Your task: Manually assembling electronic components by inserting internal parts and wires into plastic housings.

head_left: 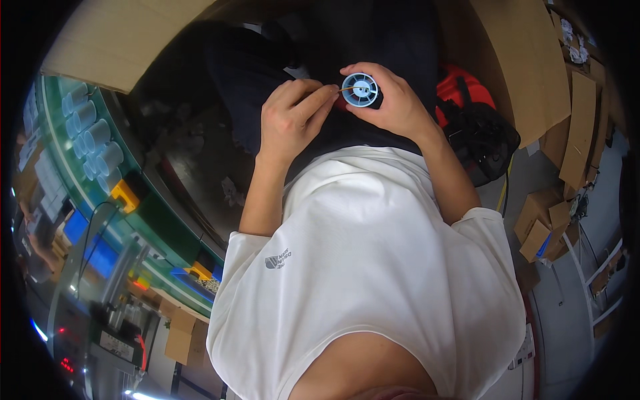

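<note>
My right hand point(395, 101) is wrapped round a light blue cylindrical plastic part point(361, 90), its round end with spokes and a hub turned up toward me. Dark small holes show in the hub. My left hand point(297, 113) is closed, thumb and forefinger pinching a thin orange-brown wire point(346, 89) that reaches over the part's rim toward the hub. Whether the wire is fixed inside the part, I cannot tell. Both hands are held over my lap, above dark trousers.
On the left, several light blue cups point(97, 135) stand on a green conveyor belt point(130, 160) beside yellow brackets point(124, 196). Cardboard sheets point(527, 60) rise at the right, with open boxes point(543, 223) below. A red and black bag point(477, 127) lies by my right arm. Another person's arm point(41, 247) shows far left.
</note>
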Demonstrator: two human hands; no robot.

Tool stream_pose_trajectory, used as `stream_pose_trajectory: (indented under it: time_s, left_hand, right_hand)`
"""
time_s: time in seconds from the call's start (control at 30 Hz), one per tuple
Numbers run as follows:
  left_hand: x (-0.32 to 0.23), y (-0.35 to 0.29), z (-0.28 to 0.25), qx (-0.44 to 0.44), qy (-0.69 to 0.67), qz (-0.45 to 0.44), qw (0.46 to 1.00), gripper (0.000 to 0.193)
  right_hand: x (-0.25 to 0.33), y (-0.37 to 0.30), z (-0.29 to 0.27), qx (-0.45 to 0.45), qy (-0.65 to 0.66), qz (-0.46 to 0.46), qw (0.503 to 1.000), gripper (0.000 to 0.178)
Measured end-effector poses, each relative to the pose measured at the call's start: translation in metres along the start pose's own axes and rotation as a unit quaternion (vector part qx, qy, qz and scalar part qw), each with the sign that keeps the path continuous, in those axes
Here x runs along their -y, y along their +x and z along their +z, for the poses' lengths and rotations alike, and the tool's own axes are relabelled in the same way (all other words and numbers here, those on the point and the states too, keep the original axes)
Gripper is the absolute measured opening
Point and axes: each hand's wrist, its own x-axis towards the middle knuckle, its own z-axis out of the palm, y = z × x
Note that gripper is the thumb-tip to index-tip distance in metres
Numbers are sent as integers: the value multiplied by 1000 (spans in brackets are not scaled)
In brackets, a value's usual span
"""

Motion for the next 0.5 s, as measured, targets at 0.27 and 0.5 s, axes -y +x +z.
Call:
stream_pose_trajectory:
  time_s: [0.27, 0.5]
  left_hand:
    - [2, 0, 0, -5, 0, 3, 1000, 18]
    - [3, 0, -3, 6, 8, 2, 1000, 17]
  right_hand:
    - [0, -1, 2, 8, 2, 5, 1000, 54]
    - [-1, 0, 1, 23, 3, 10, 1000, 53]
